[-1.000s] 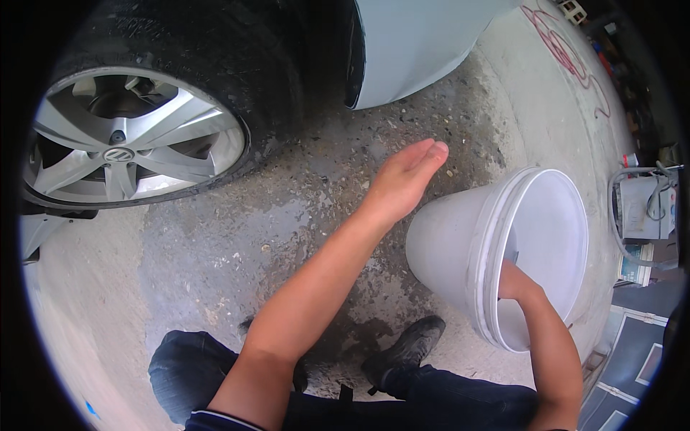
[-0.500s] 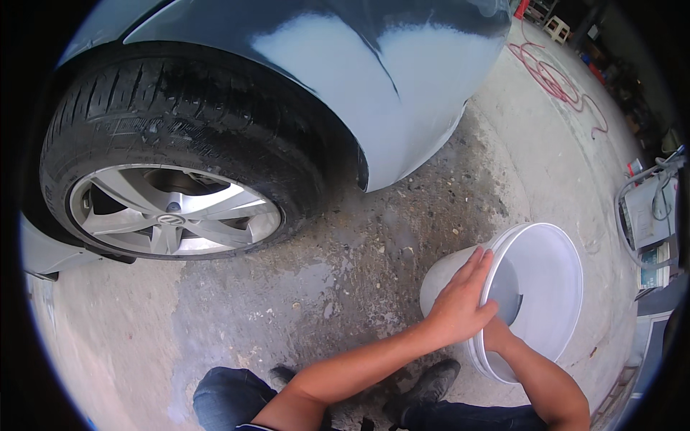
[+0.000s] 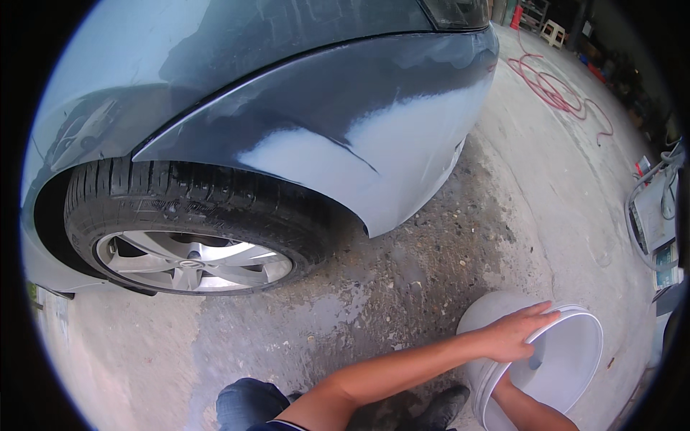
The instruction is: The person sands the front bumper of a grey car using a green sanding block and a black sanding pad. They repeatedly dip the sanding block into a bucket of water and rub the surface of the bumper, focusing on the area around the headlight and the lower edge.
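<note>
A white plastic bucket (image 3: 588, 373) stands tilted on the floor at the lower right, its mouth facing me. My left hand (image 3: 516, 334) grips its rim, thumb inside and fingers along the outer edge. My right forearm (image 3: 528, 408) reaches into the bucket's mouth. The right hand itself is hidden behind the near rim, so its fingers and anything in them do not show. Some grey liquid (image 3: 536, 356) seems to lie at the bottom, partly covered by my left hand.
To the left is a grey-blue car bumper (image 3: 424, 144) with pale sanded-looking patches, above a wheel (image 3: 190, 262). Wet patches mark the concrete floor (image 3: 309, 337). A red hose (image 3: 550, 90) lies coiled at the far right, near a white stool (image 3: 552, 33). Equipment with a grey hose (image 3: 654, 208) stands at the right.
My view has tilted up, showing more of the car, with the bucket lower and further right in the picture. My left hand stays on the rim; my right arm is still inside.
</note>
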